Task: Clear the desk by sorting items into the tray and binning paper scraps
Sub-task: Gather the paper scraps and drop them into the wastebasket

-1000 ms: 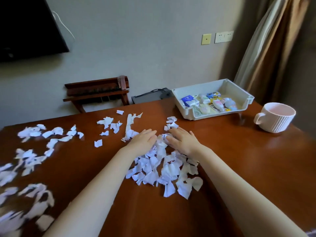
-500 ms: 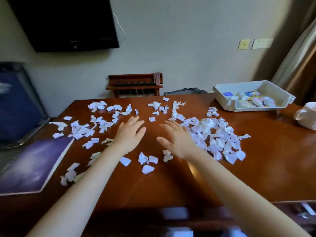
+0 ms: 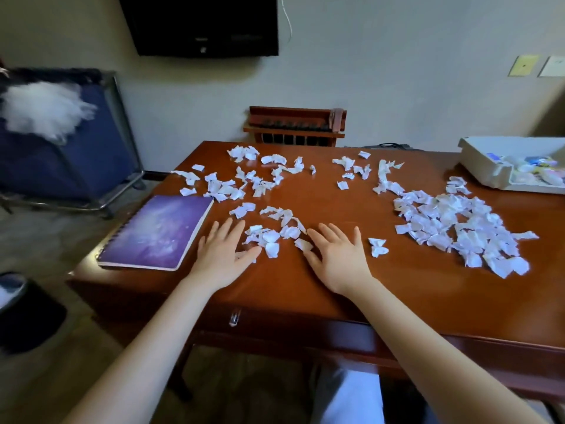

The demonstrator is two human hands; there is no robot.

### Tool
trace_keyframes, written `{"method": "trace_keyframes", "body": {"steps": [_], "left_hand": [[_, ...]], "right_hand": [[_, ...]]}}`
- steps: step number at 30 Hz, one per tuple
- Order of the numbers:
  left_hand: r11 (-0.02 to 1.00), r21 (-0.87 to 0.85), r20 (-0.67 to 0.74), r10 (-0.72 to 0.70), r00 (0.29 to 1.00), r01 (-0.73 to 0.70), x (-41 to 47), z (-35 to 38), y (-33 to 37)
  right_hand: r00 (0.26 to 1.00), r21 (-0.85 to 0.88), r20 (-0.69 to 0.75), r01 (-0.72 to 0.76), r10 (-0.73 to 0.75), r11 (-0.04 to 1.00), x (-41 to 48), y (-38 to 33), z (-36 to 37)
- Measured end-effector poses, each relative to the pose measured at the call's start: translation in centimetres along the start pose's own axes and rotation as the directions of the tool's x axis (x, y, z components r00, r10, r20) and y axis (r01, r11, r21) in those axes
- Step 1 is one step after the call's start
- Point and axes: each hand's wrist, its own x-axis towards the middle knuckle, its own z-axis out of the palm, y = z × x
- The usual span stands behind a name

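White torn paper scraps lie all over the brown desk [image 3: 305,289]. A small cluster of scraps [image 3: 272,235] sits between my hands. My left hand [image 3: 224,254] lies flat on the desk, fingers straight, its thumb touching the cluster's left side. On the cluster's right side my right hand [image 3: 337,258] lies flat with spread fingers. A big heap of scraps [image 3: 458,228] is gathered to the right. More loose scraps [image 3: 244,179] are strewn across the far left. The white tray [image 3: 477,166] with small items stands at the far right corner.
A purple spiral notebook [image 3: 159,231] lies on the desk's left end beside my left hand. A dark bin [image 3: 24,310] stands on the floor at lower left. A blue cart [image 3: 61,142] stands against the wall. A wooden rack [image 3: 296,127] is behind the desk.
My view swung left and pulled back. Both hands left the big heap and moved left, now lying flat on either side of a smaller cluster near the notebook.
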Motion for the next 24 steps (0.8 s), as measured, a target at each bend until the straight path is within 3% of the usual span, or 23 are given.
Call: {"method": "trace_keyframes", "body": {"steps": [13,17,20,24], "left_hand": [[0.993,0.067,0.054,0.093,0.994,-0.097,7.9,2.3,6.5],[0.975,0.087,0.087,0.198,0.976,-0.205,9.4,3.7,11.0],[0.959,0.077,0.105,0.263,0.959,-0.271,9.9,4.6,13.8],[0.942,-0.075,0.065,0.331,0.941,-0.327,9.5,4.6,15.3]], "right_hand": [[0.988,0.065,0.135,-0.08,0.071,0.995,2.4,7.9,-0.6],[0.99,0.093,0.062,-0.131,0.125,0.987,2.3,10.7,-0.9],[0.987,0.218,-0.034,-0.146,0.157,0.965,2.1,11.9,-1.4],[0.98,0.328,-0.111,-0.122,0.166,0.937,2.7,12.0,-2.5]]}}
